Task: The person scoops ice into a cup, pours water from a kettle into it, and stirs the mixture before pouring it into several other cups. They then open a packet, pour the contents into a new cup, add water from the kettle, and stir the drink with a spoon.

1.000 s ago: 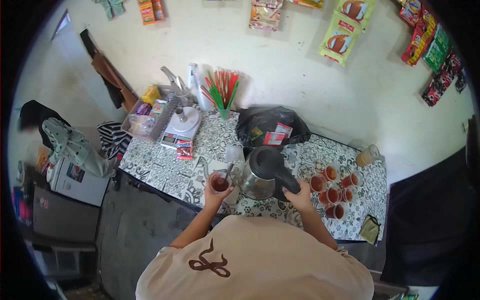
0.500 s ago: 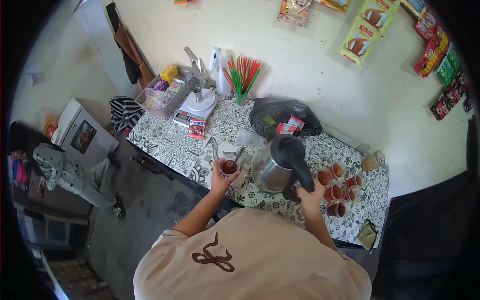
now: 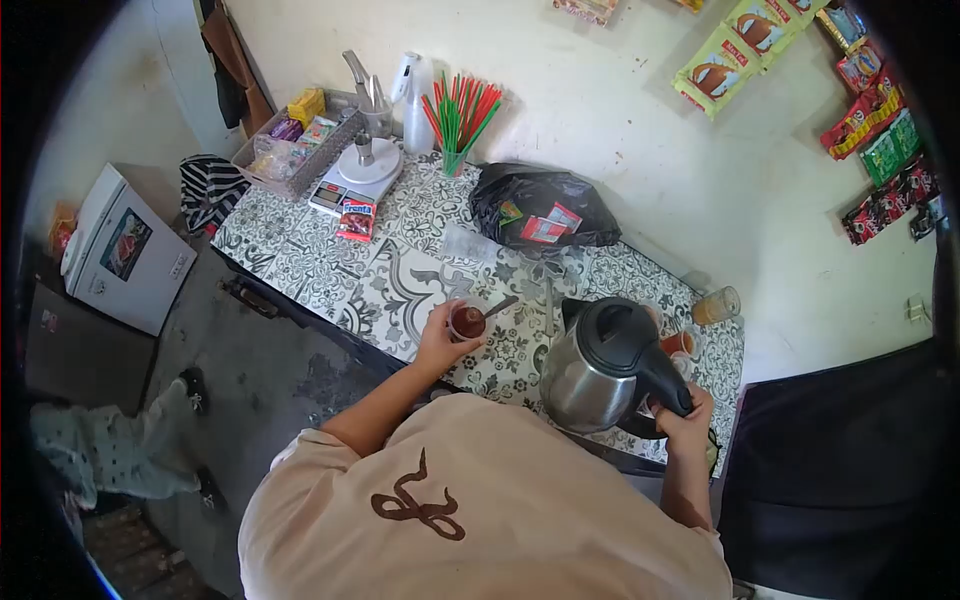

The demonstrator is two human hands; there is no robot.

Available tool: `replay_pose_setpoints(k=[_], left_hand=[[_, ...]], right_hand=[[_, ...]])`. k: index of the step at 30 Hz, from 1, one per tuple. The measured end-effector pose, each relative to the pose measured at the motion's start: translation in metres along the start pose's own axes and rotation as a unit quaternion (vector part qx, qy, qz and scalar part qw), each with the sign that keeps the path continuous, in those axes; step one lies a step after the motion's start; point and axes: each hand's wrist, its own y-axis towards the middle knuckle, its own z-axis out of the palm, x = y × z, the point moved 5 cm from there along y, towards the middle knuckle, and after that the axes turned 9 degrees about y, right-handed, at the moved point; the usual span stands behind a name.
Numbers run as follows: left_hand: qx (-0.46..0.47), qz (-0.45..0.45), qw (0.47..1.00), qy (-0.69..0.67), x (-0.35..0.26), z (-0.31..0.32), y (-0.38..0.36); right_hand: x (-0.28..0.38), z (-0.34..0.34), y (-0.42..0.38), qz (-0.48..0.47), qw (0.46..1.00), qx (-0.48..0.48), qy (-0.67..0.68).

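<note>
Around a small clear cup of dark red-brown drink (image 3: 467, 320), my left hand (image 3: 440, 342) is closed; a spoon (image 3: 500, 306) leans out of the cup to the right. My right hand (image 3: 684, 420) grips the black handle of a steel kettle (image 3: 590, 375) with a black lid. The kettle is over the table's right part, its spout towards the upper left. It hides most of the filled cups behind it; one cup of reddish drink (image 3: 679, 343) shows at its right.
On the patterned table (image 3: 300, 250) are a basket (image 3: 292, 180), a scale (image 3: 355, 185), a red packet (image 3: 357, 220), straws (image 3: 462, 120), a black bag (image 3: 545, 205) and a glass (image 3: 716, 306). Sachets (image 3: 720, 75) hang on the wall. A person's legs (image 3: 150, 440) show at lower left.
The kettle and my right hand have moved right, away from the cup in my left hand, and now cover most of the filled cups. The view has shifted. The other person is lower at the left.
</note>
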Motion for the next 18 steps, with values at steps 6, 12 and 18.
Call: replay_pose_setpoints(k=[6,12,18], left_hand=[[-0.030,0.031,0.997,0.068,-0.017,-0.005,0.002],[-0.039,0.119,0.980,0.157,-0.010,-0.050,0.008],[-0.120,0.153,0.959,0.207,0.016,-0.104,0.004]], right_hand=[[0.003,0.007,0.002,0.002,0.998,0.027,-0.050],[0.022,0.042,0.014,0.002,0.984,0.121,-0.132],[0.018,0.066,0.027,0.069,0.972,0.132,-0.181]])
